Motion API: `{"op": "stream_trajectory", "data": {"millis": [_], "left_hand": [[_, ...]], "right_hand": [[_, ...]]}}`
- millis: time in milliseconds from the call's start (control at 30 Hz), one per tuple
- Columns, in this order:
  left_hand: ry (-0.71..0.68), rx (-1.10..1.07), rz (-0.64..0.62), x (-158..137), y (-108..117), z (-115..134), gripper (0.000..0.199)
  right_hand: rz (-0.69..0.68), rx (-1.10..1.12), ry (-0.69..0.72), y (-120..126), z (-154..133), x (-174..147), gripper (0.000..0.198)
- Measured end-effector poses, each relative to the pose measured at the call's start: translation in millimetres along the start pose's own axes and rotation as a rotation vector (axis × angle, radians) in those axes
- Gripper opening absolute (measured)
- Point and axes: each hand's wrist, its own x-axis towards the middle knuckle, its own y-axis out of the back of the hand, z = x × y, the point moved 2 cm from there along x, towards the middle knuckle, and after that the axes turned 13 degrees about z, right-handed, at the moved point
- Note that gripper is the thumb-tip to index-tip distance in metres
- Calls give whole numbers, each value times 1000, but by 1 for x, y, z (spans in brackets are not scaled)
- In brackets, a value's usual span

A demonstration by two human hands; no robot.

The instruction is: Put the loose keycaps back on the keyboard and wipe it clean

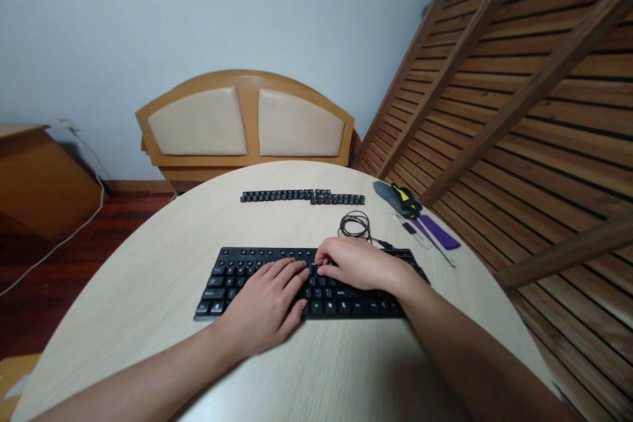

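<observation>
While your left hand (270,300) lies loose-fingered across the keyboard (319,293) on the table (173,270), let it brace lightly — your right hand (353,264) bends over the keys (316,282), though I cannot tell whether its fingertips grip one; keep any push or pull straight.

Under the left hand (267,303) and right hand (359,264), a rectangular plastic keyboard (316,293), black with whitish lettering; beyond the right, a flat purple strip (439,232); around both, a pale, streaky-grained round tabletop (291,224).
</observation>
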Motion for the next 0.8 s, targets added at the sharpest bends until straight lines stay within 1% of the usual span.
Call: {"op": "stream_trajectory", "data": {"millis": [233,567,800], "left_hand": [[3,7,-10,1,1,1,42],[4,5,-19,1,2,1,42],[5,-8,-13,3,2,2,41]], "right_hand": [[16,-136,8,-2,-12,-2,18],[10,-140,-10,0,-12,-1,16],[-10,-219,-48,0,-24,0,17]]}}
